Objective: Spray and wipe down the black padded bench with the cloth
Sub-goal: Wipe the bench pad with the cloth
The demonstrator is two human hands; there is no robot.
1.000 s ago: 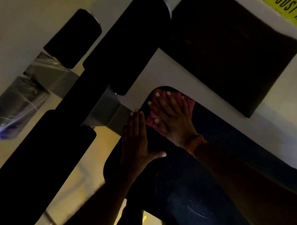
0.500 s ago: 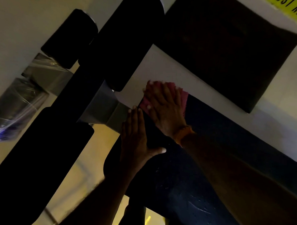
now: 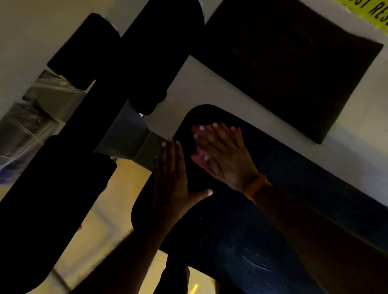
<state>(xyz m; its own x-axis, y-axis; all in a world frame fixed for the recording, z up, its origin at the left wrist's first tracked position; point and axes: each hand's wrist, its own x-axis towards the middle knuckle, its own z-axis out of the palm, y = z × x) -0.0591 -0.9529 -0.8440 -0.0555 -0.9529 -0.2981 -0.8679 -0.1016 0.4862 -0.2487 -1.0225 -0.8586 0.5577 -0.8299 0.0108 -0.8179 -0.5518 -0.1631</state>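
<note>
The black padded bench (image 3: 240,232) runs from the lower right up to a rounded end near the middle of the view. My right hand (image 3: 223,154) lies flat with straight fingers on a pink cloth (image 3: 197,157), pressing it onto the pad near that rounded end. Only the cloth's edges show around the hand. My left hand (image 3: 172,174) rests flat on the pad's left edge, fingers straight and thumb spread out to the right. Wet streaks glint on the pad lower down. No spray bottle is in view.
Black foam rollers (image 3: 86,53) on a grey metal frame (image 3: 131,140) stand left of the bench end. A dark square mat (image 3: 290,62) lies on the pale floor beyond. Plastic-wrapped equipment (image 3: 15,138) sits at the far left. A yellow strip with lettering (image 3: 378,12) crosses the top right.
My right hand with the cloth went out to the pad's far tip half a second ago and has come back inward onto the pad. My left hand has stayed in place.
</note>
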